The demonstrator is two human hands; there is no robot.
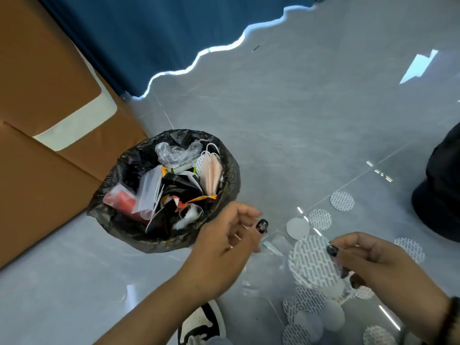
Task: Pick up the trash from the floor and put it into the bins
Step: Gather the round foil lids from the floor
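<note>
Head camera looks down on a large white paper disc printed with grey dashes [312, 263], which the right hand [368, 260] pinches at its edge between thumb and curled fingers. The disc hangs above the grey tiled floor [286, 115], lifted clear of the others, probably so it can be carried across to the bin. It is thin, flat and round; it looks light and likely to flex or slip if held loosely, which would explain the tight pinch at the rim.

More white round discs [319, 219], some patterned and some plain, lie scattered on the floor around and below the held one, several overlapping near the lower right. Much of the trash therefore seems left to collect.

The left hand [229, 242] hovers beside the near rim of the bin, fingers loosely curled and holding nothing that shows, as if it has just let something go or is ready to steady the liner.

The round bin lined with a black plastic bag [225, 158] stands just left of the discs, within easy reach. It already holds clear plastic wrap, a pale face mask [211, 174], a red packet and torn dark wrappers.

Behind it sit brown cardboard boxes [49, 100] and a blue curtain [149, 31]. A black-and-white shoe [204, 322] shows at the bottom edge.
</note>
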